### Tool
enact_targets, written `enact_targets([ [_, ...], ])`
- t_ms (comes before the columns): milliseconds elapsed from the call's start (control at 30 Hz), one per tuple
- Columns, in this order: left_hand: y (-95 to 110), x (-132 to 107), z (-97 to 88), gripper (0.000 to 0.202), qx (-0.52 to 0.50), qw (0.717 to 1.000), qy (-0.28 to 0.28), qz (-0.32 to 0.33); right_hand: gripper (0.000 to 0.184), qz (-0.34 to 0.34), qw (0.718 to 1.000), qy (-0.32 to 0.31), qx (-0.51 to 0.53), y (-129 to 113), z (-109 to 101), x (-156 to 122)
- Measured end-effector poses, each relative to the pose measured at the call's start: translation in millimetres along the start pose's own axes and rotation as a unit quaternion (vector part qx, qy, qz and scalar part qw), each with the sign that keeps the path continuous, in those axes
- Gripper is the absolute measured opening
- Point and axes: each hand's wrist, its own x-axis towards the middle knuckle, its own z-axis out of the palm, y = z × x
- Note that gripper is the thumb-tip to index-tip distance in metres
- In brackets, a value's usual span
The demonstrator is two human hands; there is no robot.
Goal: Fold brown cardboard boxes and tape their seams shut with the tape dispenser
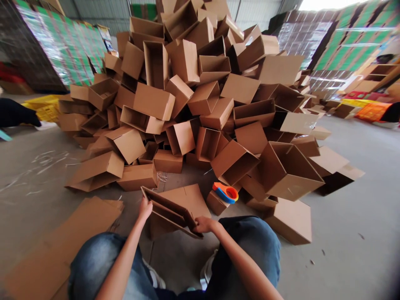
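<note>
Between my knees I hold a partly opened cardboard box (pixel 170 213), tilted, with its long opening facing up. My left hand (pixel 145 208) is closed on its left end. On the right end my right hand (pixel 204 225) is closed too, fingers at the panel's edge. Directly behind it stands another brown cardboard box (pixel 187 198), its broad face slanting upward. An orange and blue tape dispenser (pixel 225 193) rests on a small carton (pixel 216 203) just beyond my right knee.
A tall heap of folded-out cardboard boxes (pixel 184 62) rises ahead. Flat cardboard sheets (pixel 56 246) lie on the floor at my left. Wrapped pallet stacks (pixel 62 41) stand at the back. Yellow crates (pixel 46 107) sit far left, an orange crate (pixel 370 109) far right.
</note>
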Motion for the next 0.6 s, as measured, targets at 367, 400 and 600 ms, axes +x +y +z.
enact_targets([
  [367,-19.4,-3.9,3.0,0.056,0.019,0.992,-0.096,0.08,0.051,0.1,0.986,0.129,0.035,10.8,-20.6,-1.1],
  [400,-20.7,-5.9,3.2,0.055,0.024,0.99,-0.109,0.087,0.052,0.112,0.983,0.144,0.038,12.7,-22.5,-0.8],
  [600,-14.4,-17.5,-7.1,0.048,0.086,0.974,-0.166,0.127,0.057,0.134,0.973,0.178,0.055,22.6,-24.0,5.1],
])
